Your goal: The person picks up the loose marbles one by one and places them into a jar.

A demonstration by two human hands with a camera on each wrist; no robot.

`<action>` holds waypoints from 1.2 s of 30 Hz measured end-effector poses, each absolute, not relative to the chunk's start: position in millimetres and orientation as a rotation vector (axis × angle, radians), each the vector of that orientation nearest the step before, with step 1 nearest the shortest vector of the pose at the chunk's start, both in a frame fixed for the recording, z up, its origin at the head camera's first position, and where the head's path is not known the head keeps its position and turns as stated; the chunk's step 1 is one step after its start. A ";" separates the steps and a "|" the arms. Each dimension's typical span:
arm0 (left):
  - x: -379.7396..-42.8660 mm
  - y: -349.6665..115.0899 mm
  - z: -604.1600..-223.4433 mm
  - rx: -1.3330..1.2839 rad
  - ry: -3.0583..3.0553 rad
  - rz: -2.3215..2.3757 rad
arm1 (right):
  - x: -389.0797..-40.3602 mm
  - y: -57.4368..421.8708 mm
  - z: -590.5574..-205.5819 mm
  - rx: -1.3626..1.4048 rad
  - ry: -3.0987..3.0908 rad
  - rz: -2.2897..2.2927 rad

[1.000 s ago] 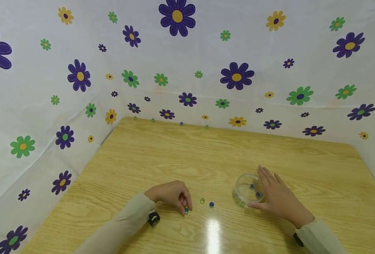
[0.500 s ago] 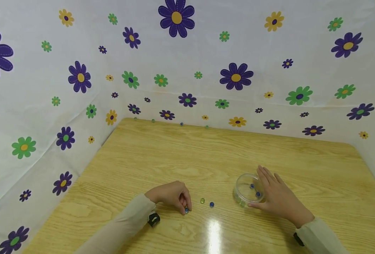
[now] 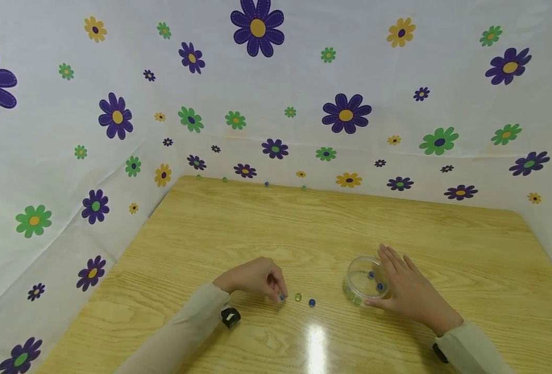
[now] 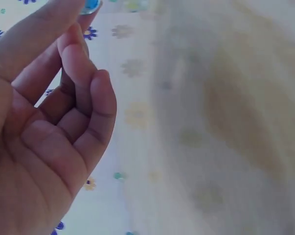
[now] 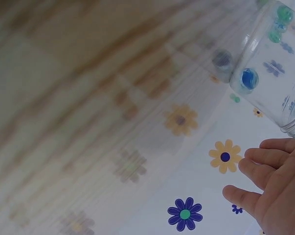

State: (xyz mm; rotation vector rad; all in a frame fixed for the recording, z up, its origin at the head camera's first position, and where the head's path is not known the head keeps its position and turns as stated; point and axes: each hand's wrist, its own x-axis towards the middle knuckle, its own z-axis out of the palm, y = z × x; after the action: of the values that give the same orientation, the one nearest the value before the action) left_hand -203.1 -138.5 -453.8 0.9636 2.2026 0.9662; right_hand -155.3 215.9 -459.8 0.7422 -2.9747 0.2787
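Thumb and fingertips of my left hand pinch a blue glass marble; the same marble shows at the top of the left wrist view. Just right of it on the table lie a yellow-green marble and a dark blue marble. My right hand is beside a clear round jar, thumb at its near side and straight fingers along its right. Blue and green marbles sit inside the jar. In the right wrist view, the right fingertips are near the jar's threaded rim.
A wood-grain table holds everything. Several small marbles lie along its back edge, among them a blue one. A white cloth printed with flowers rises behind the table and at its sides.
My left hand has moved slightly up and to the right with the blue marble, closer to the yellow-green one. The right hand and jar have stayed in place.
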 end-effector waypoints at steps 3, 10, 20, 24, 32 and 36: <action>-206.9 -133.5 -445.5 0.990 2.220 0.999 | -155.3 215.7 -459.8 0.742 -2.972 0.270; -213.7 -116.9 -429.8 1.012 2.300 1.040 | -155.5 215.6 -460.1 0.745 -2.963 0.270; -218.9 -83.6 -408.1 1.068 2.368 1.165 | -156.1 216.2 -461.8 0.736 -2.968 0.281; -219.1 -71.7 -403.7 1.100 2.378 1.189 | -156.3 216.3 -462.1 0.735 -2.976 0.301; -220.9 -52.1 -400.9 1.125 2.388 1.222 | -156.3 216.8 -462.4 0.737 -2.974 0.306; -223.3 -41.5 -402.2 1.141 2.361 1.244 | -156.8 217.2 -463.3 0.741 -2.968 0.299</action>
State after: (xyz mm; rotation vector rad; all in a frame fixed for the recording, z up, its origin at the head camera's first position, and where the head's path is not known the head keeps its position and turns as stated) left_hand -223.3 -41.5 -402.2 1.1406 2.3614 1.2441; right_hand -156.8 217.2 -463.3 0.7408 -2.9678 0.2989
